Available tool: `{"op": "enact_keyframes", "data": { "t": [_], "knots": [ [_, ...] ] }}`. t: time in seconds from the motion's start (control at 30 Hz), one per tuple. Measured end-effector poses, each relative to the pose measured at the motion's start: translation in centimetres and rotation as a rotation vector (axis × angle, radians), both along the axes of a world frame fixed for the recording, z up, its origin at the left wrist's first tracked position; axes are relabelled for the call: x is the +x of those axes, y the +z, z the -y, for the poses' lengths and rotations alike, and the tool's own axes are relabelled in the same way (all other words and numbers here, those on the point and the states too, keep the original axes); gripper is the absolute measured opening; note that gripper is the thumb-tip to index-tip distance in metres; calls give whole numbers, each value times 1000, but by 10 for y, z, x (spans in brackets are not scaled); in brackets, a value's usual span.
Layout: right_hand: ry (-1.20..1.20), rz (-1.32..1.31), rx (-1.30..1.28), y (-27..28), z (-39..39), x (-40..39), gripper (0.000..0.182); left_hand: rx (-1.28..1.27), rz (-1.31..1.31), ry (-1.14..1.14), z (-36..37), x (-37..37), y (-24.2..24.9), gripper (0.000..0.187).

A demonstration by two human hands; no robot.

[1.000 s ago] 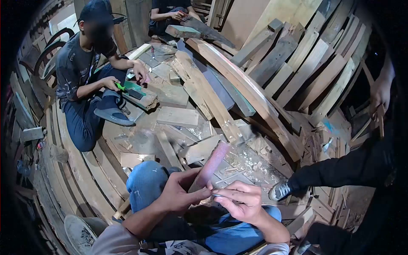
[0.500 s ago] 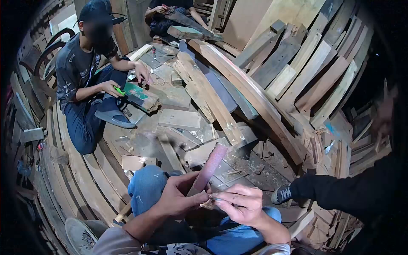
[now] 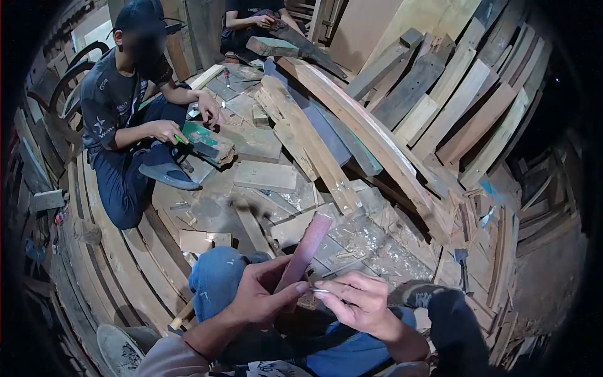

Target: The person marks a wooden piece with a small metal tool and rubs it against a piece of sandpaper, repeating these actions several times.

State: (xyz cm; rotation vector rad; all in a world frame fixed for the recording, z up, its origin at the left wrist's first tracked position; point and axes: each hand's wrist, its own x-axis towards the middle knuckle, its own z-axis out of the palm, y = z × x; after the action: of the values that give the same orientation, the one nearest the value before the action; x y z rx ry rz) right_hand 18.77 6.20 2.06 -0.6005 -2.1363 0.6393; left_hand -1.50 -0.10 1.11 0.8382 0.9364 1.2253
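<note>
A dim workshop floor [image 3: 207, 207] of worn planks is strewn with offcuts and shavings, and a great stack of long boards [image 3: 440, 107] leans across the upper right, with a curved beam [image 3: 370, 138] running down in front of it. At the upper left a seated person [image 3: 125, 119] in a dark shirt and cap bends over a green-painted block [image 3: 207, 141], one hand on it and the other holding a green-handled tool. Another person [image 3: 251, 19] sits at the top, hands on a dark piece of wood. Loose flat boards [image 3: 264, 176] lie between them and the wearer. In the foreground, over the wearer's blue jeans [image 3: 217, 276], the left hand [image 3: 257, 295] has its grip closed around the lower end of a reddish wooden strip [image 3: 304, 251], which rises tilted up and to the right. The right hand [image 3: 358, 301] sits just beside it, its grip pinched shut on a small thin metal piece [image 3: 320, 290] whose tip meets the strip near the left thumb; what the piece is cannot be told.
</note>
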Motion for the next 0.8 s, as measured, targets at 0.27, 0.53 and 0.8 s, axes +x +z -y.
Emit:
{"op": "enact_keyframes", "data": {
  "t": [0.27,0.53,0.8],
  "knots": [
    [-31,47,47,-7,1,3,23,28,12,-8,0,1,-1,45],
    [-9,123,102,-4,-2,9,22,55,-114,-20,0,0,-7,45],
    [-73,216,204,-4,1,17,31,79,-206,-16,-1,3,-8,49]
  ]
}}
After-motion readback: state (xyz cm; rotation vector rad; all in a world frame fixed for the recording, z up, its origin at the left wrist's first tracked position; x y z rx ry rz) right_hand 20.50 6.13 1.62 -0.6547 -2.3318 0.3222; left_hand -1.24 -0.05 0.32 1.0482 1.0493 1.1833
